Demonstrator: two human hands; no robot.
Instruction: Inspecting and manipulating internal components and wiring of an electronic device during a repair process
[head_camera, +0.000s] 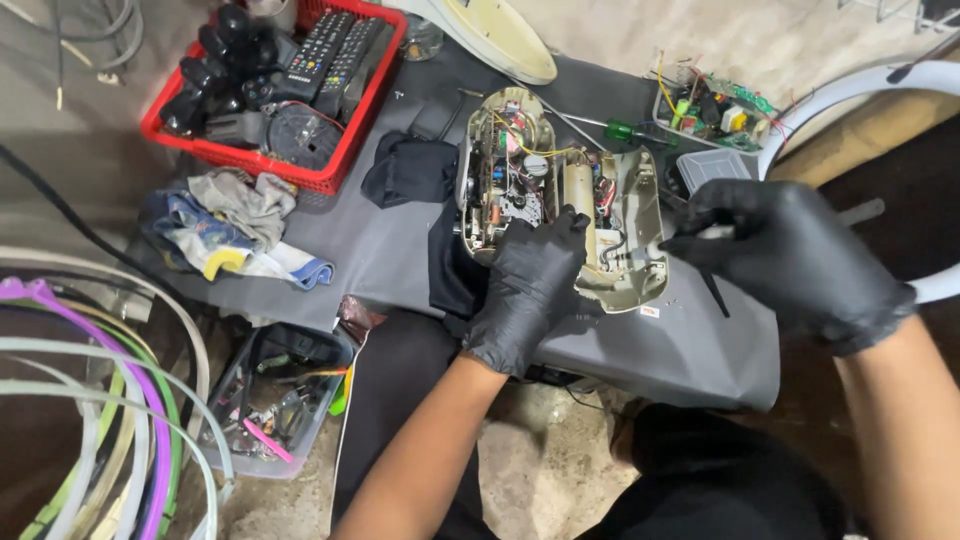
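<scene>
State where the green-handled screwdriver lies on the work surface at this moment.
In the head view, the green-handled screwdriver lies toward the far right of the grey work surface, between the opened beige device and the loose green circuit board.

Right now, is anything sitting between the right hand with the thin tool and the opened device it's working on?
Nothing visible does. The right hand holds a thin dark tool right at the edge of the opened beige device, while the left hand rests on the device's near side, clear of the tool.
</scene>
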